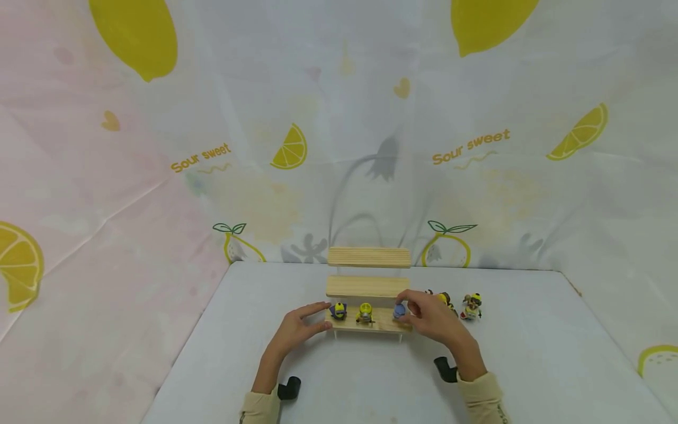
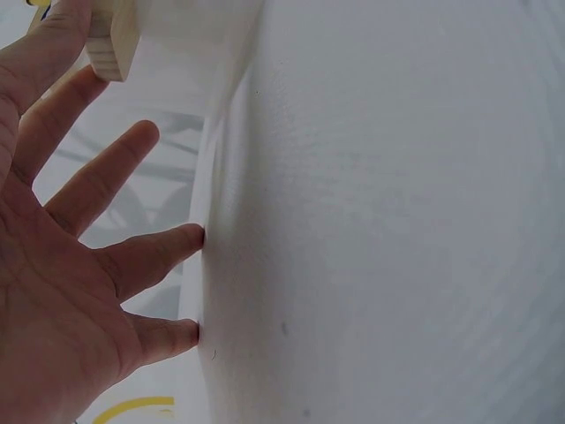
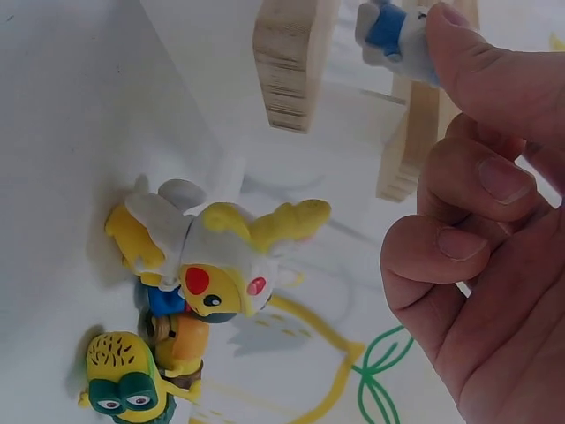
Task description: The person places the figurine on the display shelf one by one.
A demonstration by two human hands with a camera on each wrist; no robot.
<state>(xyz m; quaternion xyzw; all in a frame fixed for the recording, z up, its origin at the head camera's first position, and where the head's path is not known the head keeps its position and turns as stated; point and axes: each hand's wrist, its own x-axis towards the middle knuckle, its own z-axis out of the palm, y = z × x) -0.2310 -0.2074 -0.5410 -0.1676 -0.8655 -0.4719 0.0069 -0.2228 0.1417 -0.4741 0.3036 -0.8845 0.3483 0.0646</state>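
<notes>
A small blue-and-white figurine (image 1: 399, 311) (image 3: 386, 34) is pinched between the thumb and fingers of my right hand (image 1: 436, 318) (image 3: 503, 221), at the right end of the lowest step of a wooden tiered shelf (image 1: 368, 287). Its other fingers are curled in. My left hand (image 1: 301, 328) (image 2: 71, 256) has its fingers spread, with thumb and forefinger at the left end of that step. Beside them stands a dark blue-and-yellow figurine (image 1: 338, 311). A yellow figurine (image 1: 365, 312) occupies the middle of the step.
Right of the shelf, several figurines stand on the white table (image 1: 529, 353), among them a Pikachu-like one in white (image 3: 212, 252) and a green one with goggles (image 3: 124, 380). One figurine (image 1: 471, 306) is farther right. A lemon-print cloth (image 1: 344, 118) hangs behind.
</notes>
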